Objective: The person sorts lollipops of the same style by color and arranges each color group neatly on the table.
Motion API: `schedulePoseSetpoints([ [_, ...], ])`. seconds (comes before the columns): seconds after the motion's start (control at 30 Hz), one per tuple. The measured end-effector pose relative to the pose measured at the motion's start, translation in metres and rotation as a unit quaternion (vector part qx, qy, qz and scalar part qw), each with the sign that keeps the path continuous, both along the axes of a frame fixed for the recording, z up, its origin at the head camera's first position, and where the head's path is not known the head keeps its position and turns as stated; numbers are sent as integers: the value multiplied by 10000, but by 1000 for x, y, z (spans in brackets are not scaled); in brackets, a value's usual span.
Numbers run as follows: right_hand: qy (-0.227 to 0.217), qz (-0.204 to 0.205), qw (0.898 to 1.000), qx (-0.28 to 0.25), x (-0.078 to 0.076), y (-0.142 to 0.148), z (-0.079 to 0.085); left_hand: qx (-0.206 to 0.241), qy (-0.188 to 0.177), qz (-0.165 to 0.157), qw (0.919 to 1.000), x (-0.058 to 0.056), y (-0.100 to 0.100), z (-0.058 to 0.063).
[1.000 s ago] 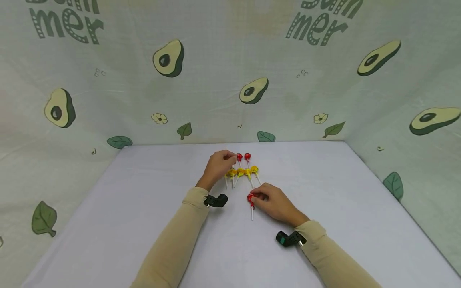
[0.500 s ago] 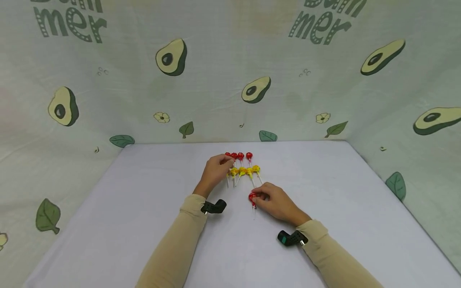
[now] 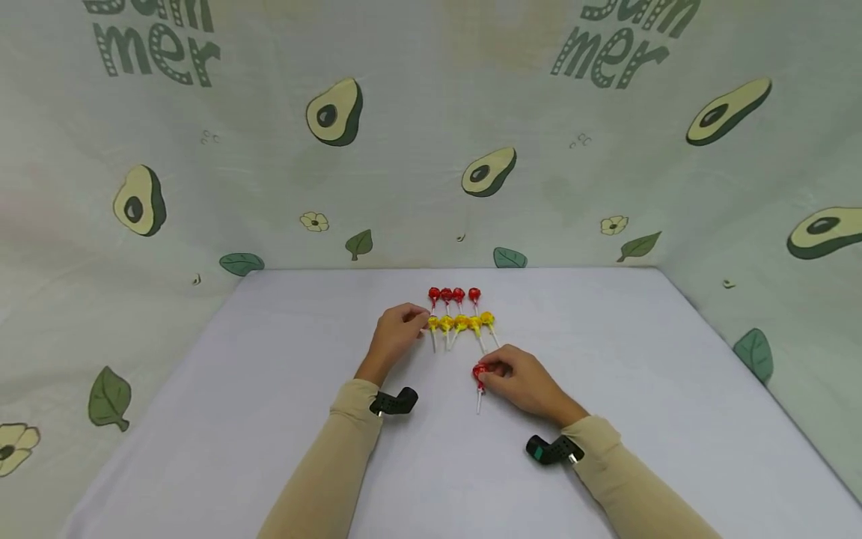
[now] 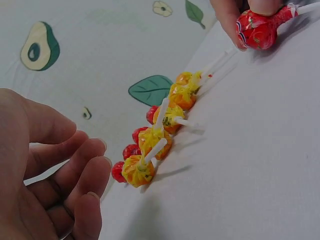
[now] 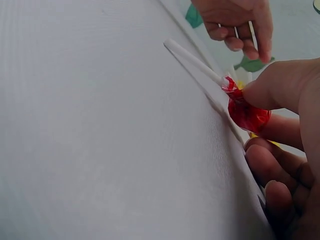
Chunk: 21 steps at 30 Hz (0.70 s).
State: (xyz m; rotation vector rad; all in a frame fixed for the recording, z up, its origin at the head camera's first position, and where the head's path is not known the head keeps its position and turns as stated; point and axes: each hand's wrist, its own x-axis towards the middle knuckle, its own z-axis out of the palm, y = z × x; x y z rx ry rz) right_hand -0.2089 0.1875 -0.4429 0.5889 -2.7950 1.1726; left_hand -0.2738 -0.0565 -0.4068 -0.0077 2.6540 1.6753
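My right hand (image 3: 524,383) pinches a red-wrapped lollipop (image 5: 248,114) by its head between thumb and fingers, close over the table, its white stick pointing back toward me. My left hand (image 3: 393,337) holds nothing; in the left wrist view its fingers (image 4: 90,160) are loosely curled, beside the left end of the lollipops. Several yellow-wrapped lollipops (image 3: 461,323) lie side by side in a row, sticks toward me. Behind them is a row of red lollipops (image 3: 447,295), with a wider gap before the rightmost one. Their sticks run toward the yellow heads.
A white cloth covers the table (image 3: 269,419). Behind it hangs a pale curtain (image 3: 417,90) printed with avocados, leaves and lettering, which also lines both sides. A black wrist camera (image 3: 394,402) sits on my left wrist, another camera (image 3: 554,450) on my right.
My left hand has drawn back toward me and to the left from the red row, uncovering its left end. The right hand stays in place, pinching its red lollipop. The head view has shifted slightly.
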Motion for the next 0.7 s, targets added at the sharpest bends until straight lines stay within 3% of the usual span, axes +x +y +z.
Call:
schedulePoseSetpoints([
  [0.37, -274, -246, 9984, -423, 1, -4, 1, -56, -62, -13, 10000, 9, -10, -13],
  [0.7, -668, -187, 9937, -881, -1, 11, 8, -281, 83, -395, 9988, 25, -12, -14],
])
